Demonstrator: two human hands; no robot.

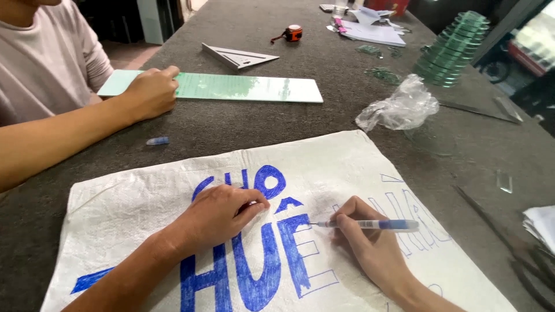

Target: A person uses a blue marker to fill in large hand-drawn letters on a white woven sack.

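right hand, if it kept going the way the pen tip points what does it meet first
The right hand aims its pen leftward; first in that line is probably the left hand flat on the sack, though depth is unclear.

Big grey table (243, 133) with a rough top, reddish tiled floor (130, 55) past its far left edge, dark room behind, soft daylight, bright opening at the far right (535, 40)

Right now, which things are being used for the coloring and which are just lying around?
In use: right hand holding the blue pen; left hand pressing on the white sack.

Lying around: pen cap, glass strip, metal square, tape measure, plastic bag, stacked glass discs.
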